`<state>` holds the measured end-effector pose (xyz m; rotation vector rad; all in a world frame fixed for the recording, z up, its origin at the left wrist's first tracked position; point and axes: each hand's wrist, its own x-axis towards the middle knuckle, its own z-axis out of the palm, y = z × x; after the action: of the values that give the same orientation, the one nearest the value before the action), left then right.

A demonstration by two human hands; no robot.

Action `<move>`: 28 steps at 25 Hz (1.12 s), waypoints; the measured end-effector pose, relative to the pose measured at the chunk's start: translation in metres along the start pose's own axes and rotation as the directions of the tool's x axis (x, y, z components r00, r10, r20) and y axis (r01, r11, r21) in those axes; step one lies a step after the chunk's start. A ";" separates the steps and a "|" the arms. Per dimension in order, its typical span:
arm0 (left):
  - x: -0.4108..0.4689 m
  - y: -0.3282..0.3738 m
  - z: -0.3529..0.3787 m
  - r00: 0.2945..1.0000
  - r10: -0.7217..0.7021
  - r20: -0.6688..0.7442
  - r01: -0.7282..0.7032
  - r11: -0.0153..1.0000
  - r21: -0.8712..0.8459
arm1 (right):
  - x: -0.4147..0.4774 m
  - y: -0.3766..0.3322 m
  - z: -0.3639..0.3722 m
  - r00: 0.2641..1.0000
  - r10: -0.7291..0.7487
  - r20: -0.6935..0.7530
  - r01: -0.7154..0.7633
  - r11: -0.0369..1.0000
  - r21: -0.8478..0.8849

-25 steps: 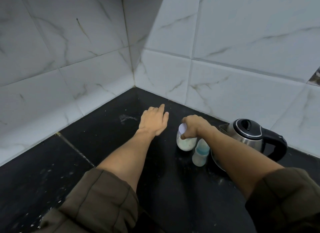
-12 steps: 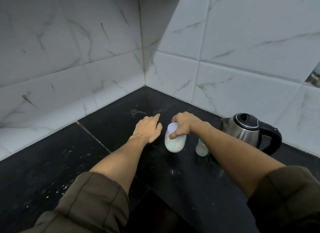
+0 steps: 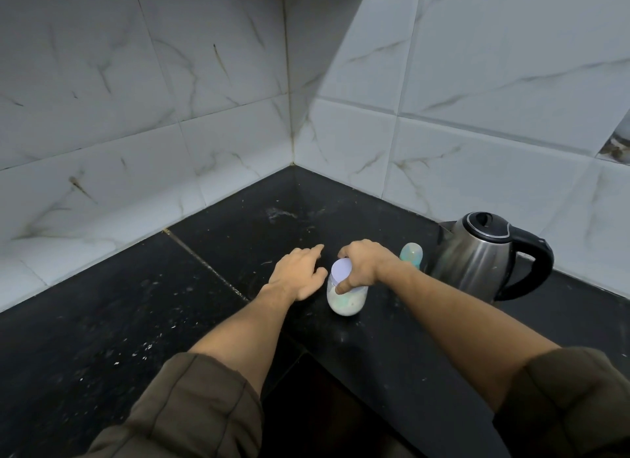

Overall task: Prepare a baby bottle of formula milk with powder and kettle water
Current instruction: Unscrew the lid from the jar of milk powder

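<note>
Item 1: black stone table point(image 3: 102, 321), set into a corner of white marbled wall tiles point(image 3: 170, 82); pale specks are scattered over its left part.

Item 2: powder jar point(image 3: 346, 297), clear with a white lid, whitish contents, standing upright on the table about midway between the back corner and the front edge. My right hand point(image 3: 366, 265) is closed over its top, thumb pressed on the lid rim, fingers curled round the far side.

Item 3: my left hand point(image 3: 300, 275), open with fingers loosely spread, palm down, just beside the jar on its left. I cannot tell whether it touches the jar or the table.

Item 4: baby bottle point(image 3: 411, 253), teal-tinted, upright behind my right wrist, partly hidden by it.

Item 5: steel kettle point(image 3: 477, 256), black lid and handle, near the right wall, just right of the bottle, handle turned away from it.

Item 6: olive sleeves point(image 3: 191, 410), pushed up both forearms.
</note>
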<state>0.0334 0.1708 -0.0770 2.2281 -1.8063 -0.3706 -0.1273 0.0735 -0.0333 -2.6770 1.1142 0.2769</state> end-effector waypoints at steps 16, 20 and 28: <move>-0.003 0.013 0.047 0.995 -0.009 0.104 0.034 0.971 -0.238 | -0.010 0.013 0.016 0.998 0.069 0.005 -0.069 0.998 0.006; 0.004 0.018 0.056 0.995 -0.056 0.088 0.083 0.938 -0.336 | -0.012 0.013 0.019 0.994 0.108 -0.021 -0.108 0.994 -0.011; 0.008 0.013 0.071 0.998 -0.045 0.048 0.063 0.873 -0.483 | -0.013 0.014 0.013 0.998 0.058 0.021 -0.059 0.997 0.051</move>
<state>-0.0015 0.1577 -0.1389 1.9232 -1.4586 -0.7848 -0.1478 0.0762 -0.0440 -2.5943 1.1797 0.2796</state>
